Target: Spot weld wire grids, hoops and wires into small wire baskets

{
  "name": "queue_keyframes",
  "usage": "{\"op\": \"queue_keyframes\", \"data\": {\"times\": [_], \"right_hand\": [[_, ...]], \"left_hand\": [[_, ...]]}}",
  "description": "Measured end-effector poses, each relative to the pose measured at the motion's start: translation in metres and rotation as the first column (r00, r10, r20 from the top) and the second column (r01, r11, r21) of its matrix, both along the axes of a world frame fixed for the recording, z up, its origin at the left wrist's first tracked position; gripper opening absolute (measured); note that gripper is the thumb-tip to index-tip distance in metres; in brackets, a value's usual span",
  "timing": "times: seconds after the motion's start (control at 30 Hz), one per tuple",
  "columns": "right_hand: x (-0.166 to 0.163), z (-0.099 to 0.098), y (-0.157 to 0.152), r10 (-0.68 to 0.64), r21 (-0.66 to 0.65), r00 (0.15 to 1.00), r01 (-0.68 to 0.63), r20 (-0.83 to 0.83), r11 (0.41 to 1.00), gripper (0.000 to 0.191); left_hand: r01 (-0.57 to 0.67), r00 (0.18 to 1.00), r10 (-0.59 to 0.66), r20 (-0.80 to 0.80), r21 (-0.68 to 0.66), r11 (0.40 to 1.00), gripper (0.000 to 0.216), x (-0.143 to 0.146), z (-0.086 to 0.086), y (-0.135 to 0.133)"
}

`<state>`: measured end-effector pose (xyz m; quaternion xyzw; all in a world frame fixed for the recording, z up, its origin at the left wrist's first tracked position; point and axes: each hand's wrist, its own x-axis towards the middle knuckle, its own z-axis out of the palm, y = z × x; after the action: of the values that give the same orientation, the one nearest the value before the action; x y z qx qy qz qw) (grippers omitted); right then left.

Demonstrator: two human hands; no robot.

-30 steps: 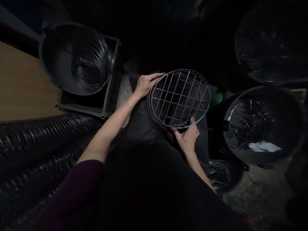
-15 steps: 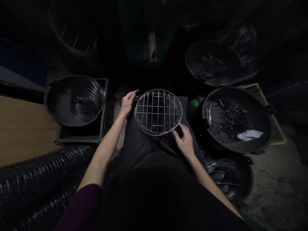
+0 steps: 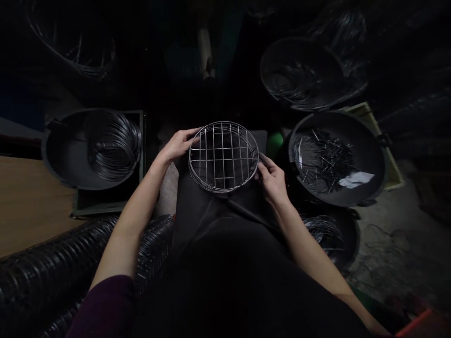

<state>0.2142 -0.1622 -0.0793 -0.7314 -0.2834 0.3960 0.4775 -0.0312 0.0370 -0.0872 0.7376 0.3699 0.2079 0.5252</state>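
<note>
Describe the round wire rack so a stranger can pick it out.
Between the black basin of coils and the black basin of short wires, the person's left hand and right hand hold a round wire rack. Its crossed grid sets it apart from loose wire.

A round wire rack of bright metal, seen from above: straight wires cross in a square grid inside a circular rim, which looks doubled along its lower edge. It faces up, nearly level, held at opposite edges, with the left hand at its left side and the right hand at its lower right.
</note>
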Motion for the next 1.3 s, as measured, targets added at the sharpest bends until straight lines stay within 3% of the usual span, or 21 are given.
{"op": "queue_keyframes", "data": {"times": [0.1, 0.27, 0.43, 0.57, 0.67, 0.8, 0.9, 1.0, 1.17, 1.3], "right_hand": [[-0.003, -0.001, 0.0, 0.036, -0.025, 0.994, -0.034, 0.101, 0.999, 0.064], [-0.004, 0.005, -0.004, 0.111, -0.062, 0.929, -0.095, 0.352, 0.994, 0.055], [0.002, -0.001, -0.001, 0.212, -0.165, 0.871, -0.153, 0.444, 0.974, 0.055], [-0.004, -0.013, -0.003, 0.113, -0.041, 0.891, -0.106, 0.439, 0.994, 0.053], [-0.012, -0.014, -0.017, 0.062, -0.008, 0.839, -0.068, 0.541, 0.998, 0.053], [-0.019, -0.002, -0.041, 0.322, -0.196, 0.72, -0.257, 0.614, 0.946, 0.058], [-0.024, 0.003, -0.049, 0.474, -0.301, 0.642, -0.368, 0.602, 0.88, 0.086], [-0.034, -0.002, -0.045, 0.443, -0.328, 0.665, -0.3, 0.602, 0.896, 0.108], [-0.055, -0.019, -0.038, 0.393, -0.33, 0.724, -0.238, 0.567, 0.914, 0.111], [-0.054, -0.014, -0.044, 0.375, -0.269, 0.764, -0.269, 0.526, 0.925, 0.108]], "left_hand": [[0.026, 0.997, -0.02, -0.068, 0.077, 0.997, 0.049, 0.002, 0.0, 0.003], [-0.019, 0.984, 0.051, -0.172, 0.178, 0.984, 0.04, 0.003, -0.003, 0.0], [-0.087, 0.995, 0.093, -0.043, 0.135, 0.987, 0.038, 0.004, -0.017, -0.003], [-0.121, 0.992, 0.116, 0.047, 0.118, 0.986, 0.038, 0.006, -0.024, -0.007], [-0.151, 0.988, 0.148, 0.038, 0.086, 0.985, 0.039, 0.007, -0.033, -0.009], [-0.237, 0.972, 0.237, 0.01, 0.01, 0.972, 0.038, 0.006, -0.052, -0.006], [-0.246, 0.969, 0.246, -0.003, -0.022, 0.969, 0.036, 0.004, -0.058, -0.003], [-0.193, 0.98, 0.193, -0.054, -0.001, 0.981, 0.037, 0.002, -0.056, -0.001], [-0.163, 0.985, 0.167, -0.036, 0.081, 0.983, 0.045, 0.005, -0.051, -0.004], [-0.132, 0.991, 0.123, 0.054, 0.2, 0.971, 0.056, 0.004, -0.041, -0.011]]}}
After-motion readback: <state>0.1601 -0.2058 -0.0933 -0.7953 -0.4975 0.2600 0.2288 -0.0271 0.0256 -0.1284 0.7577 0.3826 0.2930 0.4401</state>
